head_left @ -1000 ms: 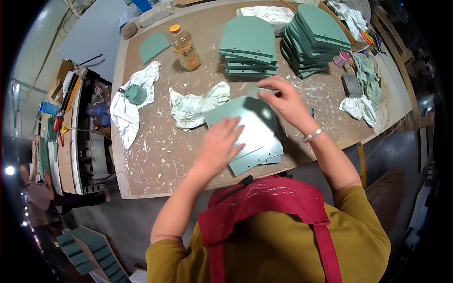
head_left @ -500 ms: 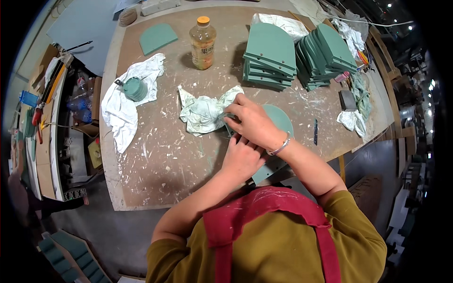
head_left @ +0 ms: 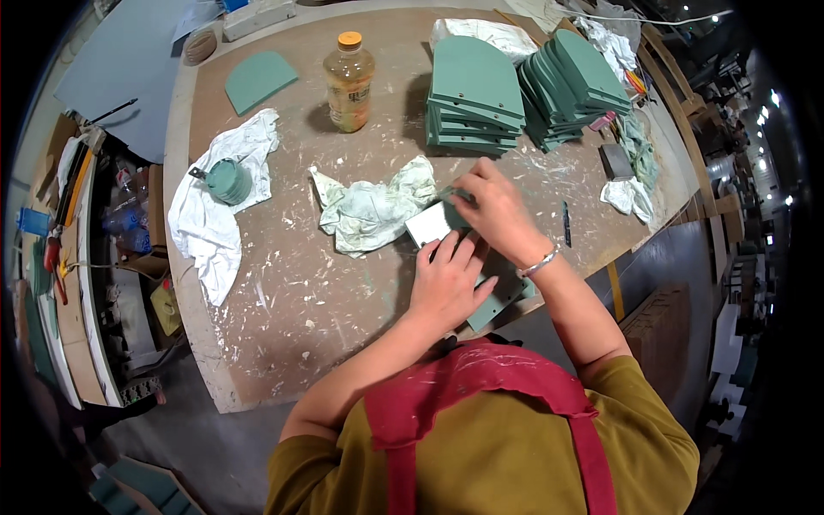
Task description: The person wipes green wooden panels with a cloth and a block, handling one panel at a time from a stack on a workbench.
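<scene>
A round-ended green panel (head_left: 489, 311) lies under my hands at the table's near edge, mostly covered by them. My left hand (head_left: 451, 279) rests on it with fingers stretched out. Against its fingertips is a bright white, flat rectangular patch (head_left: 429, 225); I cannot tell whether this is a separate piece or glare. Just beyond, my right hand (head_left: 496, 206) is closed, fingers pinched near the panel's far-left end, holding something too hidden to name. A crumpled, green-stained white rag (head_left: 365, 215) lies left of the right hand's fingertips.
Green panels stand in two stacks (head_left: 476, 77) (head_left: 566, 86) at the far right. A bottle (head_left: 349, 90) with an orange cap and a single green panel (head_left: 259, 79) are farther back. At left, a green-filled container (head_left: 229, 182) sits on a white cloth (head_left: 206, 236). A dark block (head_left: 614, 161) lies right.
My right hand has lifted off the left and shifted right. The left fingers have spread and show more fully. The white patch has come into sight, and the panel has turned or shifted.
</scene>
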Demonstrator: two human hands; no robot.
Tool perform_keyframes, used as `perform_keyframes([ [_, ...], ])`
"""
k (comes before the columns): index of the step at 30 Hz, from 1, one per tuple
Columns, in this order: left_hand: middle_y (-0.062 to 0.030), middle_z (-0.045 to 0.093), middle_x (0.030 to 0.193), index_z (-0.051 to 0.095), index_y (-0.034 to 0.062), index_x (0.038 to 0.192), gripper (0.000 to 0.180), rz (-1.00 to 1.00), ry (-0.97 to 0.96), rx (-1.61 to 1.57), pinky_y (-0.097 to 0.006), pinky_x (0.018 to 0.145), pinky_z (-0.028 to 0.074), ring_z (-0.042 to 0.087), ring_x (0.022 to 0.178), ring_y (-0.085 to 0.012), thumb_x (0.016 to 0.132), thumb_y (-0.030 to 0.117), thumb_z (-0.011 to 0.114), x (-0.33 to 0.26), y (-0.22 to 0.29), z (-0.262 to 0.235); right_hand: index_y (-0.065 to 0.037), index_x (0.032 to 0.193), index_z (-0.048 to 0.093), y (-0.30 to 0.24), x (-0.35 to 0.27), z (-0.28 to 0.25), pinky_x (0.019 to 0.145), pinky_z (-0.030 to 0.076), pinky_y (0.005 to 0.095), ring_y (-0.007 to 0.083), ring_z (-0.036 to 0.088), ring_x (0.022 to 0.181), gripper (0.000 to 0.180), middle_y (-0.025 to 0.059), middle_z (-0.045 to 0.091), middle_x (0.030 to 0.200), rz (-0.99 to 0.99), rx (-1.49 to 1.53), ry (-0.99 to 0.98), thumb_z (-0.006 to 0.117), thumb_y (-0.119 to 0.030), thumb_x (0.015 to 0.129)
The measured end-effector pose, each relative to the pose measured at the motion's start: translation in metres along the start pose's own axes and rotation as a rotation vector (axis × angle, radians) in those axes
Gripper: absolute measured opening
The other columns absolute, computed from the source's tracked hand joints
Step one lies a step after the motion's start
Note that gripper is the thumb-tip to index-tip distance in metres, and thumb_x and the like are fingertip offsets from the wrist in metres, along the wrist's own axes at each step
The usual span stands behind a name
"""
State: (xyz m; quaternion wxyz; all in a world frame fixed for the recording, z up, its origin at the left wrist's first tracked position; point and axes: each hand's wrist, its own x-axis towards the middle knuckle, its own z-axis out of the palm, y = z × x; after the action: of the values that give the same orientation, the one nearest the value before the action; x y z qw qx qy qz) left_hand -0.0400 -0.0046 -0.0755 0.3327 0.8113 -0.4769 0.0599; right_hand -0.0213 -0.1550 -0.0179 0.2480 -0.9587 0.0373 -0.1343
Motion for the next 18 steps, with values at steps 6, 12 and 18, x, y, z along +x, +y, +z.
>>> perform_keyframes([
  [6, -0.0111, 0.052, 0.136, 0.059, 0.0107, 0.13, 0.058, -0.036, -0.032, -0.01, -0.055, 0.1, 0.033, 0.043, 0.128, -0.0344, 0.081, 0.039, 0.071, -0.007, -0.004, 0.007, 0.001, 0.09, 0.062, -0.034, 0.006, 0.009, 0.076, 0.051, 0.0456, 0.0387, 0.06, 0.088, 0.016, 0.0184, 0.055, 0.098, -0.129, 0.16, -0.168, 0.069, -0.013, 0.085],
  [12, -0.0086, 0.054, 0.134, 0.065, 0.0101, 0.125, 0.051, -0.025, -0.05, 0.015, -0.051, 0.104, 0.031, 0.044, 0.129, -0.0315, 0.083, 0.039, 0.07, -0.001, 0.0, 0.003, 0.0, 0.093, 0.066, 0.01, -0.005, -0.009, 0.076, 0.052, 0.0459, 0.0399, 0.062, 0.086, 0.014, 0.0189, 0.057, 0.098, 0.069, -0.057, 0.046, 0.069, -0.011, 0.084],
  [18, -0.0093, 0.054, 0.134, 0.065, 0.01, 0.125, 0.052, -0.009, -0.056, 0.022, -0.051, 0.103, 0.032, 0.044, 0.129, -0.0312, 0.082, 0.038, 0.07, 0.0, -0.002, 0.002, -0.001, 0.096, 0.067, 0.012, -0.005, -0.016, 0.074, 0.052, 0.0422, 0.0344, 0.063, 0.084, 0.016, 0.0147, 0.056, 0.097, 0.126, -0.098, 0.1, 0.07, -0.014, 0.086],
])
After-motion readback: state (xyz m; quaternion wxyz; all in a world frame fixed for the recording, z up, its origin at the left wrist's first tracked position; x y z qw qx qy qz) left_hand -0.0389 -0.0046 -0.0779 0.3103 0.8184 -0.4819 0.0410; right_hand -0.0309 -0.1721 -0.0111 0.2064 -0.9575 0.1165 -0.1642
